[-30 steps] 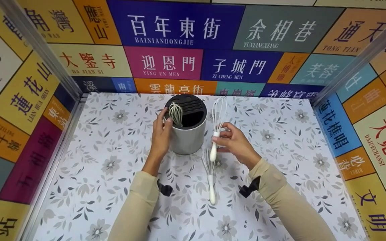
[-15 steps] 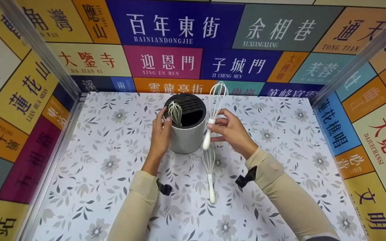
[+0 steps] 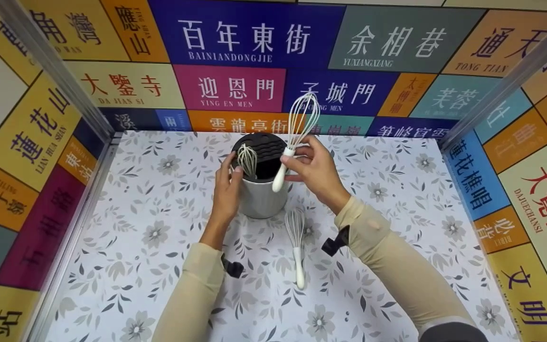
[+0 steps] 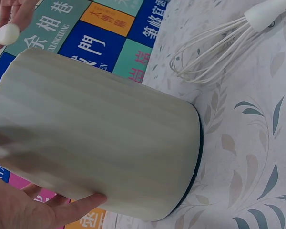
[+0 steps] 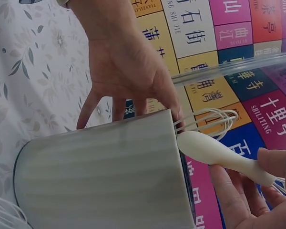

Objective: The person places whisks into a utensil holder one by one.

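My right hand (image 3: 320,172) pinches a white balloon whisk (image 3: 280,177) near the top of its handle. The whisk is tilted, wires up, and its handle end hangs over the front rim of a grey cylindrical utensil holder (image 3: 263,202) with a black ridged top. My left hand (image 3: 226,194) grips the holder's left side, thumb by the rim and fingers spread along the wall in the right wrist view. Another whisk (image 3: 248,160) stands in the holder, wires up, its handle hidden inside. A third whisk (image 3: 298,263) lies on the table in front, handle toward me.
The table is covered by a floral cloth (image 3: 155,232). Panels with coloured lettering (image 3: 235,33) enclose the back and both sides, with metal posts (image 3: 506,71) at the corners.
My right hand has lifted the whisk and carried it left and away from me, from beside the holder to over its rim. The left hand and the holder stay in place.
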Demonstrator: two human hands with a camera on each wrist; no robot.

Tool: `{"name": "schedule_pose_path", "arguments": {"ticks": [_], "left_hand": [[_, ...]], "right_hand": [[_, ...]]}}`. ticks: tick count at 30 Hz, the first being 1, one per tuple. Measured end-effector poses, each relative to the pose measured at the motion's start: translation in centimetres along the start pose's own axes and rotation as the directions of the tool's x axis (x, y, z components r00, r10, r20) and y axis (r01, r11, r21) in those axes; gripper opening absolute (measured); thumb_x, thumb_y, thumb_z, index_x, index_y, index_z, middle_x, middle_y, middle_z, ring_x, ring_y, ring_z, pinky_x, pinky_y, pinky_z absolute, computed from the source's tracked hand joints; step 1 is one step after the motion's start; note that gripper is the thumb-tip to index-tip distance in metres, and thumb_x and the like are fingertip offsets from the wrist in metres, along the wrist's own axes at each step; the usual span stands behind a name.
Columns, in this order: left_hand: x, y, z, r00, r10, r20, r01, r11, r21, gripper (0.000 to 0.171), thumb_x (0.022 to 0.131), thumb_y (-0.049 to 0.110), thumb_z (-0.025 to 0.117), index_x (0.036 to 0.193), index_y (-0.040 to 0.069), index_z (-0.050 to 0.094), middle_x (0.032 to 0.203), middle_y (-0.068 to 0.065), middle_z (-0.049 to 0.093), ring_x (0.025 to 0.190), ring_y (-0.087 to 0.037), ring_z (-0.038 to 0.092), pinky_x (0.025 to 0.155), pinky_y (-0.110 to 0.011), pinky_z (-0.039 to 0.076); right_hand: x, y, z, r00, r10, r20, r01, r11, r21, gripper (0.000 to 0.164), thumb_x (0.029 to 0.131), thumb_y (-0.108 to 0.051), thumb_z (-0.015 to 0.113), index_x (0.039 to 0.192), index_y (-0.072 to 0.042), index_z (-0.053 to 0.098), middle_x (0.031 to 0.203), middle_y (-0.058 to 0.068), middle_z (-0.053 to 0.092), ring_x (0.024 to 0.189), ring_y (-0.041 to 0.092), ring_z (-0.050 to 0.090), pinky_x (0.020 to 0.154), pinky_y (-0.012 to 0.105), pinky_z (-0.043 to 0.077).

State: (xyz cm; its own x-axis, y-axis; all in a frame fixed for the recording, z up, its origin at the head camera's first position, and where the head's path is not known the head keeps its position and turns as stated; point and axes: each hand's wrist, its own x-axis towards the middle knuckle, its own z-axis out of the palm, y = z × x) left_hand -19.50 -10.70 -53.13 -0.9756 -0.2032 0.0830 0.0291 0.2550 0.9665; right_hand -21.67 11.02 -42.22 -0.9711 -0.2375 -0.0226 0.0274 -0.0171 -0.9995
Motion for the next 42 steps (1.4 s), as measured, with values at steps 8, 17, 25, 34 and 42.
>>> {"name": "schedule_pose_path", "arguments": {"ticks": [8, 17, 25, 34, 42], "left_hand": [[0.0, 0.1, 0.0, 1.0, 0.01, 0.011, -0.01, 1.0, -0.016, 0.052, 0.108, 0.044, 0.044, 0.158, 0.031, 0.038, 0.156, -0.015, 0.038, 0.145, -0.029, 0.038, 0.119, -0.051, 0.03], [0.1, 0.3, 0.0, 1.0, 0.006, -0.005, -0.006, 1.0, -0.009, 0.051, 0.107, 0.043, 0.044, 0.157, 0.03, 0.04, 0.156, -0.014, 0.039, 0.145, -0.028, 0.037, 0.119, -0.05, 0.03], [0.1, 0.1, 0.0, 1.0, 0.006, -0.007, -0.006, 1.0, 0.0, 0.051, 0.107, 0.042, 0.044, 0.157, 0.03, 0.04, 0.157, -0.015, 0.038, 0.146, -0.028, 0.037, 0.119, -0.05, 0.03], [0.0, 0.3, 0.0, 1.0, -0.003, -0.007, 0.003, 1.0, 0.001, 0.051, 0.107, 0.041, 0.044, 0.157, 0.029, 0.04, 0.153, -0.016, 0.04, 0.143, -0.029, 0.04, 0.118, -0.05, 0.032], [0.0, 0.1, 0.0, 1.0, 0.006, -0.008, -0.006, 1.0, 0.001, 0.051, 0.107, 0.042, 0.044, 0.157, 0.03, 0.04, 0.154, -0.016, 0.04, 0.143, -0.029, 0.04, 0.118, -0.05, 0.032]], "right_hand": [[1.5, -0.5, 1.0, 0.997, -0.053, -0.057, 0.048, 0.995, -0.084, 0.055, 0.093, -0.017, 0.075, 0.136, -0.001, 0.044, 0.117, 0.015, 0.062, 0.104, 0.026, 0.068, 0.079, 0.042, 0.062], [2.8, 0.1, 2.2, 0.994, -0.095, -0.055, 0.086, 0.986, -0.145, 0.043, 0.094, -0.015, 0.075, 0.131, -0.01, 0.054, 0.119, 0.014, 0.066, 0.105, 0.023, 0.069, 0.083, 0.037, 0.061], [3.2, 1.0, 3.0, 0.998, -0.06, -0.029, 0.053, 0.977, -0.209, 0.05, 0.093, -0.017, 0.076, 0.137, -0.011, 0.053, 0.117, 0.014, 0.067, 0.105, 0.024, 0.07, 0.081, 0.033, 0.061], [3.5, 1.9, 3.2, 0.994, -0.106, 0.012, 0.105, 0.951, -0.29, 0.044, 0.092, -0.014, 0.077, 0.131, -0.01, 0.058, 0.108, 0.012, 0.07, 0.097, 0.022, 0.072, 0.077, 0.032, 0.061], [3.3, 2.0, 3.1, 0.99, -0.14, 0.032, 0.14, 0.889, -0.437, 0.038, 0.09, -0.022, 0.079, 0.122, -0.008, 0.063, 0.105, 0.011, 0.074, 0.096, 0.021, 0.073, 0.083, 0.034, 0.058]]}}
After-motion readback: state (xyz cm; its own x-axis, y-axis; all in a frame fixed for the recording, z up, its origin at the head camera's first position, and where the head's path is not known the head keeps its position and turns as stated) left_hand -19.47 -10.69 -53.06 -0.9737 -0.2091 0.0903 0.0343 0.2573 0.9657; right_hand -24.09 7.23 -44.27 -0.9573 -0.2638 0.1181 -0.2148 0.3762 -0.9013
